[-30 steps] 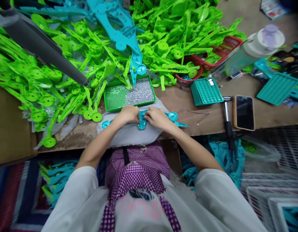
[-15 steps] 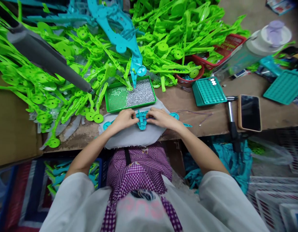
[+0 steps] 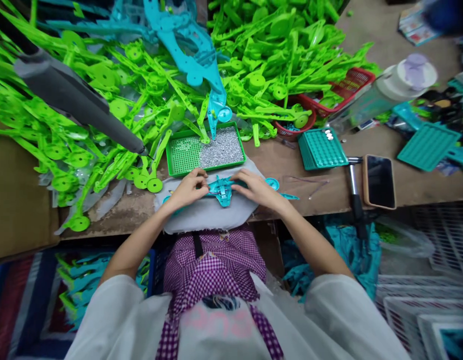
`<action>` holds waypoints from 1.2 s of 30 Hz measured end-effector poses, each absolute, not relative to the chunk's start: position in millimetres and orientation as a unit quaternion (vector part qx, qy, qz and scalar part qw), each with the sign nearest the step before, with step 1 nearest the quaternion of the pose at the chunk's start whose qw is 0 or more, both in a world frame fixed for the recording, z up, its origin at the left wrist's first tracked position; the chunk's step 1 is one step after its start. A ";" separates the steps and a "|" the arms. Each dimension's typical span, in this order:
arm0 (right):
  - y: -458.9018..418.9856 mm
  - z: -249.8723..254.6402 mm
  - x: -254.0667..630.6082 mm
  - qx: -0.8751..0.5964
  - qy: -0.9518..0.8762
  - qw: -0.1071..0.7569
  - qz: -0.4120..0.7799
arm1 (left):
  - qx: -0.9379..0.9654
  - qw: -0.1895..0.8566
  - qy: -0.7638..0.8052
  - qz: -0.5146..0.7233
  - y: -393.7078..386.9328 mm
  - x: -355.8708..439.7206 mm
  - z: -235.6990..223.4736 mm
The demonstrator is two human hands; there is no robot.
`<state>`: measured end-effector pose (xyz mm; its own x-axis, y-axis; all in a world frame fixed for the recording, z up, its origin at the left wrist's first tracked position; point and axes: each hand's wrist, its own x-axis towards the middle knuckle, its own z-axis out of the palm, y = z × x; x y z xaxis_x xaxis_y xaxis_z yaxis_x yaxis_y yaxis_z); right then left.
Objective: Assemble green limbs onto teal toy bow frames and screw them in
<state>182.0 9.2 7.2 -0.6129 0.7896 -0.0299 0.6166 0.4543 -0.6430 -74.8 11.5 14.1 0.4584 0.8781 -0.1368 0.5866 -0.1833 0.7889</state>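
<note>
A turquoise plastic part (image 3: 224, 194) with a wide centre and long side arms lies on a grey-white cloth (image 3: 201, 220) at the table's front edge. My left hand (image 3: 190, 189) is at its left arm, thumb and fingers curled close together; whatever is between them is too small to make out. On the other side, my right hand (image 3: 252, 186) is closed on the part's right arm, its fingertips near the centre. Just behind the cloth stands a green perforated tray (image 3: 182, 156) with many small silvery metal pieces (image 3: 223, 150) heaped in its right half.
Piles of lime-green plastic parts (image 3: 141, 75) cover the back. A grey pen-shaped power tool (image 3: 77, 95) slants in from the left. To the right are a teal basket (image 3: 323, 150), a hammer (image 3: 353, 182), a phone (image 3: 380, 181), a bottle (image 3: 381, 90) and a red basket (image 3: 347, 87).
My left hand has drawn slightly left, off the part's centre, and its fingers have loosened a little. My right hand has lifted slightly, showing more of the centre. The view has shifted a bit.
</note>
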 end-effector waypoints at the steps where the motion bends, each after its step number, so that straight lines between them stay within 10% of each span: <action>1: 5.6 4.3 186.8 -0.417 -0.840 0.150 0.311 | 0.745 0.417 0.489 0.177 10.9 -77.3 15.3; 9: 2.3 1.8 183.6 -0.389 -0.880 0.075 0.263 | 0.813 0.222 0.496 0.210 -16.0 -96.5 19.2; 36: 14.6 -0.5 191.9 -0.233 -0.954 0.026 0.186 | 0.812 0.208 0.497 0.225 -30.6 -101.7 -7.5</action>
